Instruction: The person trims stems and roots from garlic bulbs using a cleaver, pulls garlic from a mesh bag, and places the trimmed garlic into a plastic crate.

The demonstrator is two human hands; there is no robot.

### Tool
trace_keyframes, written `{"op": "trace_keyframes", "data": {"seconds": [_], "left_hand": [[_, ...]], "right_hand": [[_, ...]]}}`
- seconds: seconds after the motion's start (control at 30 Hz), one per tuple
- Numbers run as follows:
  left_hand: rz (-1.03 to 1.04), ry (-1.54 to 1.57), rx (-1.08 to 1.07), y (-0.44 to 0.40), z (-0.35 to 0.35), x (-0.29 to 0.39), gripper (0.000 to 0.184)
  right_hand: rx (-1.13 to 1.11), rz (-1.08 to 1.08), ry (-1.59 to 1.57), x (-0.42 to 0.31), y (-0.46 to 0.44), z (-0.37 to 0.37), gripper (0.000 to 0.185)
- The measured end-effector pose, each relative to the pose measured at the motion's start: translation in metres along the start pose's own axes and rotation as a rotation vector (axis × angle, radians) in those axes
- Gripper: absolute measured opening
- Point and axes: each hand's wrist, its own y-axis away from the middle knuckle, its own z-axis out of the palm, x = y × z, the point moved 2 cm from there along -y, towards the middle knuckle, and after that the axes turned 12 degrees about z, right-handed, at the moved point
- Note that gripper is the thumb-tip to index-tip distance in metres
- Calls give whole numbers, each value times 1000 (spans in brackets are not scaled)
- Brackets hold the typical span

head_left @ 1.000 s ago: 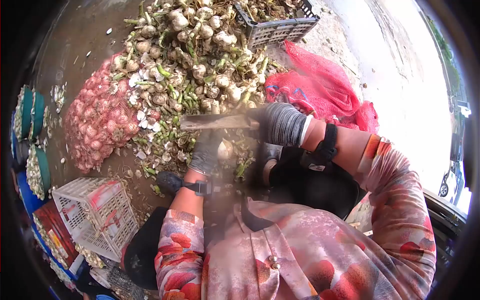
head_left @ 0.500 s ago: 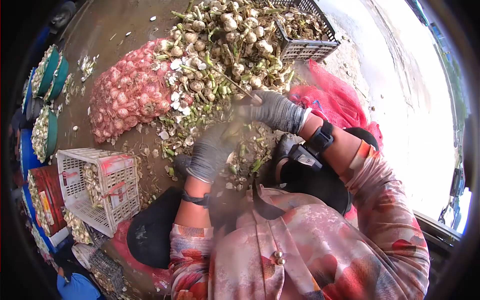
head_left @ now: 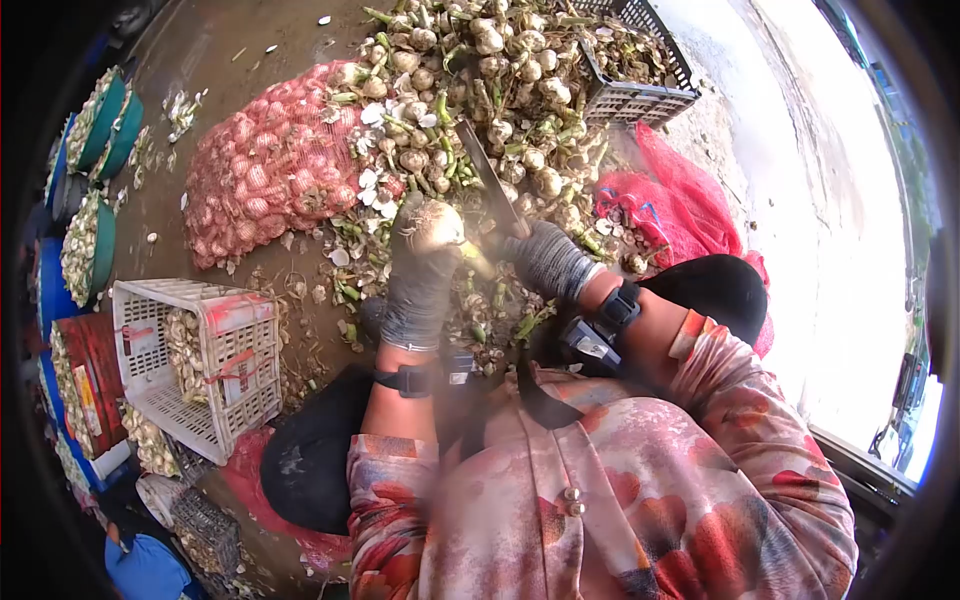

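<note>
My left hand (head_left: 416, 285), in a grey knitted glove, is closed round a whitish garlic bulb (head_left: 436, 226). A pale stem (head_left: 477, 262) reaches from the bulb toward my right hand (head_left: 550, 260). That hand, gloved alike, grips a knife (head_left: 487, 178) whose blade points up and away, apart from the bulb. Beyond both hands lies a heap of garlic (head_left: 500, 70) with stems still on. Loose skins and cut green stem pieces (head_left: 490, 310) litter the ground beneath my hands, where some of the view is blurred.
Left of the heap lies a red mesh sack (head_left: 275, 165) full of garlic. A white crate (head_left: 200, 365) rests on its side with garlic inside. A dark crate (head_left: 640, 100) of scraps stands at the back right, near red netting (head_left: 680, 200). Green basins (head_left: 105, 255) line the far left.
My hands have moved apart. The left has turned up so the bulb shows, and the knife blade now faces me more broadly. The whole view has shifted slightly.
</note>
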Motion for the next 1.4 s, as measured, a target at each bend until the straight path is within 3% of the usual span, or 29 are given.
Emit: {"op": "trace_keyframes", "data": {"seconds": [0.03,0.1,0.13,0.17,0.23,0.33,0.47,0.7,0.73,0.8,0.83,0.9,0.93,1.0,1.07,1.1,1.13,1.2,1.23,1.27,1.3,1.37,1.4], "left_hand": [[28,8,-68,-2,-3,-3,46],[54,18,-143,-7,-3,2,45],[-38,60,-138,-10,0,13,44],[-133,103,-133,-9,3,17,44],[-21,168,-84,-3,5,1,55],[287,-348,-11,4,-4,-3,73],[185,-410,-134,17,-8,1,71],[316,-664,-321,39,-25,-30,57],[194,-526,-353,31,-17,-15,56],[189,-415,-285,25,8,17,55],[312,-446,-180,23,23,36,54],[442,-378,-254,18,16,51,52],[516,-683,-152,12,-4,34,50],[403,-489,221,-2,-43,42,45],[320,234,580,-2,-116,48,42],[272,413,710,5,-158,61,47],[269,428,850,15,-216,66,58],[371,496,1138,12,-243,84,75],[484,536,1278,-2,-209,99,80],[425,534,1337,-16,-189,93,72],[363,529,1397,-32,-171,85,64],[243,45,774,-62,-137,2,61],[143,41,541,-82,-71,-20,58]], "right_hand": [[1,-4,2,-5,3,-7,38],[219,-279,392,-38,25,-26,38],[245,-389,464,-54,38,-32,32],[246,-378,464,-61,45,-36,32],[163,-532,791,-71,52,-39,25],[108,-482,879,-78,58,-39,21],[44,-455,872,-75,61,-34,23],[37,-457,896,-34,36,-33,29],[41,-384,930,-38,37,-34,27],[158,-124,888,-16,13,-53,23],[211,202,800,-15,-5,-79,23],[384,79,813,27,-29,-106,31],[409,66,763,11,-26,-104,33],[421,32,629,-40,9,-103,40],[544,-70,492,-52,17,-120,33],[522,-131,295,-67,31,-128,25],[764,-731,806,-72,38,-144,22],[683,-335,304,-86,53,-167,18],[603,-36,-7,-91,58,-173,16],[849,-492,465,-81,58,-176,17],[856,-481,463,-71,51,-179,17],[883,-649,411,-63,37,-179,20],[962,-762,587,-66,36,-177,21]]}}
